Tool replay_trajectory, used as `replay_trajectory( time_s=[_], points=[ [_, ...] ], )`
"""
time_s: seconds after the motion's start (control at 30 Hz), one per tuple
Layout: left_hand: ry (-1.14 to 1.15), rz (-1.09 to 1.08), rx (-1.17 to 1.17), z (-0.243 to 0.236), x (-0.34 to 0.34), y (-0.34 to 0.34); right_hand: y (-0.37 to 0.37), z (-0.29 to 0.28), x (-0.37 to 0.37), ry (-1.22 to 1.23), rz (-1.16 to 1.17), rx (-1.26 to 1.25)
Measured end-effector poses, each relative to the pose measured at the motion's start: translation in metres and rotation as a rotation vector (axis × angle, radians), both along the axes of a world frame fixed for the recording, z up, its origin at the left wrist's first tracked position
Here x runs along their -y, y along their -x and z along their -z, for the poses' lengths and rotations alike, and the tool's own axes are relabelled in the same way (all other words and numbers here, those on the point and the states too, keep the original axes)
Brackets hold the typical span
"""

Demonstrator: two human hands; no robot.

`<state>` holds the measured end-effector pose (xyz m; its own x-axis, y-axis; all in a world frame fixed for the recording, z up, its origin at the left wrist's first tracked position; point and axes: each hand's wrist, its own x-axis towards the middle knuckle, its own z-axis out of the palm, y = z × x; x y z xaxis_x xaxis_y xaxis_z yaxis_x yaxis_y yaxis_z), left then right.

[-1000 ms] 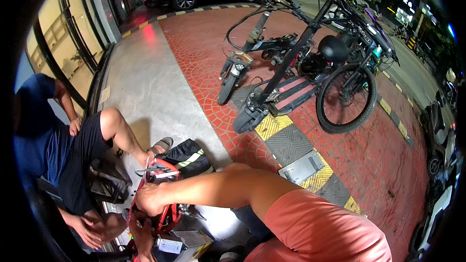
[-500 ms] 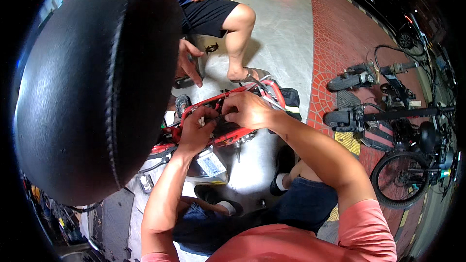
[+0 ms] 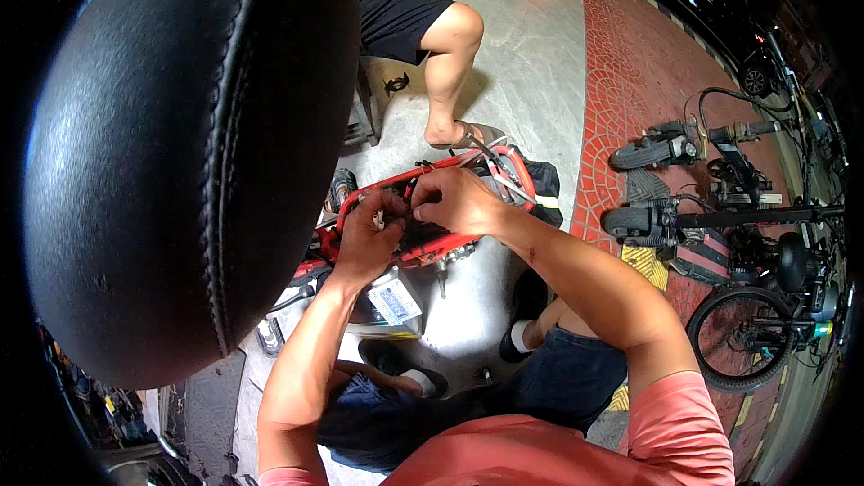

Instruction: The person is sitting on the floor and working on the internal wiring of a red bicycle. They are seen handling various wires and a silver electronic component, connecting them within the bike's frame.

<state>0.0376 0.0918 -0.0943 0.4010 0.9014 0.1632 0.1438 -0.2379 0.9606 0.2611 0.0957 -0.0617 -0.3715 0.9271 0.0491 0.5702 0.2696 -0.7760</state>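
Note:
Both my hands work inside a red tubular frame that looks like part of a small electric bike. My left hand is closed with bent fingers on a small white piece, perhaps a connector. Close by on its right, my right hand pinches over dark parts within the frame. Its fingertips face the left hand, and what they hold is hidden. Below the left wrist is a box-like part with a white and blue label.
A big black stitched seat fills the left side, very near. Beyond the frame another person's leg rests in a sandal. Several scooters and a bicycle wheel stand at the right. My shoes flank the floor before me.
The other person's reaching hand beside the seat is gone from view. The view has shifted slightly; my hands stay in the frame, almost in the same pose.

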Motion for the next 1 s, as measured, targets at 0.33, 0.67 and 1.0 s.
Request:
replay_trajectory(
  time_s=[0.33, 0.67, 1.0],
  points=[
    [-0.061, -0.028, 0.002, -0.007, 0.005, -0.003, 0.009, -0.002, 0.013, -0.671, -0.089, 0.121],
    [0.059, 0.007, -0.119, -0.018, 0.006, -0.003, 0.001, -0.02, 0.024, -0.587, -0.161, 0.129],
    [-0.029, 0.021, -0.089, 0.016, -0.012, 0.012, 0.001, -0.02, 0.006, -0.049, 0.113, 0.012]
  ],
)
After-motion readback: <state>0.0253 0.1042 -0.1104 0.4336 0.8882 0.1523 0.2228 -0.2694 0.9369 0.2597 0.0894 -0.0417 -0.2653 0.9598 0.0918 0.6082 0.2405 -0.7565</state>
